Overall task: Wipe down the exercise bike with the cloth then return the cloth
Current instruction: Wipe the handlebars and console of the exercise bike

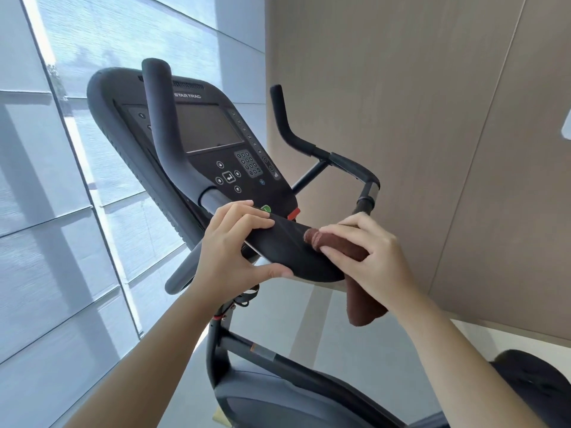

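Note:
The black exercise bike (247, 350) fills the middle of the view, with its console (210, 131) tilted toward me and a handlebar on each side. A black ledge (287, 248) juts out below the console's buttons. My left hand (234, 242) grips the left end of that ledge, thumb under it and fingers on top. My right hand (367, 251) presses a rolled brown cloth (315, 237) onto the ledge's right end. The cloth's loose end (364, 310) hangs below my wrist.
A big window wall (61, 180) stands to the left, close behind the console. A beige panelled wall (432, 118) runs along the right. The bike's frame (272, 356) and black saddle (537, 387) sit low in the view over a light grey floor (293, 319).

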A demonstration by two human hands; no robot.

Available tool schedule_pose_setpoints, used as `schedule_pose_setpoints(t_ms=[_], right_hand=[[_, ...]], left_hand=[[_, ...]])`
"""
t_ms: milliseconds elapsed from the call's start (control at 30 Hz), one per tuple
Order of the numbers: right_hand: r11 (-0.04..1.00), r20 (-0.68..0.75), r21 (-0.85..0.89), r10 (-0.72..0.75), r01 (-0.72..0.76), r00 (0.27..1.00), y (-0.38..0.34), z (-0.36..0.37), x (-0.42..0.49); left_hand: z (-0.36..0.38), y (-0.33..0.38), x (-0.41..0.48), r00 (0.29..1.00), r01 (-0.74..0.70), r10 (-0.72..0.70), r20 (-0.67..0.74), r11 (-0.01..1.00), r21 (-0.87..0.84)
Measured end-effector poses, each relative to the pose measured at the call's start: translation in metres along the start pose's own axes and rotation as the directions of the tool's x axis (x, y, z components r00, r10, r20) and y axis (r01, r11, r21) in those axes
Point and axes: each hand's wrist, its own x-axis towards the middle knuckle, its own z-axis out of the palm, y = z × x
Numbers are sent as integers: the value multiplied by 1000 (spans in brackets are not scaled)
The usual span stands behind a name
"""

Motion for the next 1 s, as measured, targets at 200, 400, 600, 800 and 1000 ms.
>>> schedule_pose_setpoints(t_ms=[200,400,600,800,1000], right_hand=[[999,66,-41,-29,32,997,-28,13,15],[1000,161,-25,9,-5,987,-32,25,44],[998,229,39,-63,55,971,-42,45,80],[984,233,132,-147,118,961,-53,77,116],[973,170,183,-171,139,970,-60,100,147]], left_hand=[[-3,6,-3,998,55,-55,22,998,-10],[-18,-13,-7,992,125,-123,-22,984,123],[-37,-42,-2,991,131,-134,-5,956,261],[-52,-65,11,968,240,-252,13,937,255],[-65,-94,30,966,252,-257,-15,935,248]])
